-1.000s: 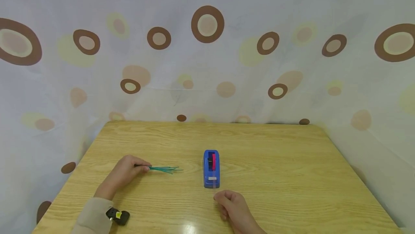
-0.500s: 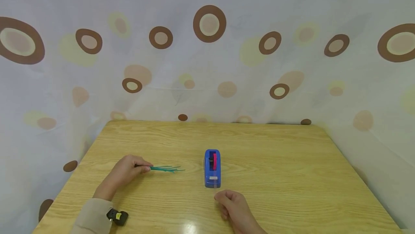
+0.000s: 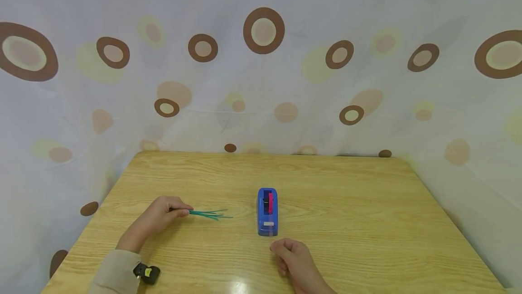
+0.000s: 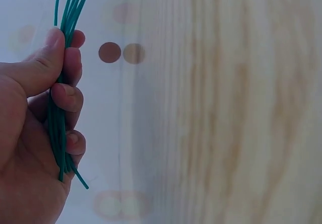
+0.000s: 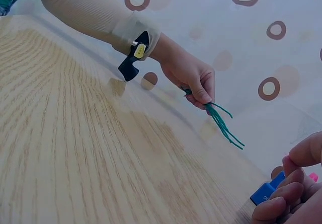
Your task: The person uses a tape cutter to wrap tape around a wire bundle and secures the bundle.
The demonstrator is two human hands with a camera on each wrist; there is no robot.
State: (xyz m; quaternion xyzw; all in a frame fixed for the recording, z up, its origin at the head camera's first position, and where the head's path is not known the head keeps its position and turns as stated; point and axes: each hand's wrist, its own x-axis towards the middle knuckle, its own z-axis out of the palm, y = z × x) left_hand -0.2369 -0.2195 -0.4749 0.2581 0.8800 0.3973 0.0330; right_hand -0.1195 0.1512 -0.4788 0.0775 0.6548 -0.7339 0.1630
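Note:
A bundle of thin green wires [image 3: 210, 214] is gripped in my left hand [image 3: 157, 217], on the left of the table. Their free ends fan out toward the right. In the left wrist view, the thumb presses the wires [image 4: 58, 128] against the curled fingers. A blue tape dispenser [image 3: 261, 228] with a pink-red roll core [image 3: 270, 203] stands mid-table. From its cutter a strip of clear tape [image 3: 271, 231] stretches toward me. Just in front of the dispenser, my right hand [image 3: 297, 262] pinches the strip's end between thumb and forefinger; the tape is barely visible there.
The wooden table [image 3: 346, 194] reaches back to a curtain [image 3: 261, 81] patterned with circles, which also hangs on both sides. A black camera mount [image 3: 147, 273] is strapped at the left wrist, close above the table.
The free ends of the green wires drew closer together, then spread again, with the left hand almost in place. The right hand and the tape dispenser keep their positions.

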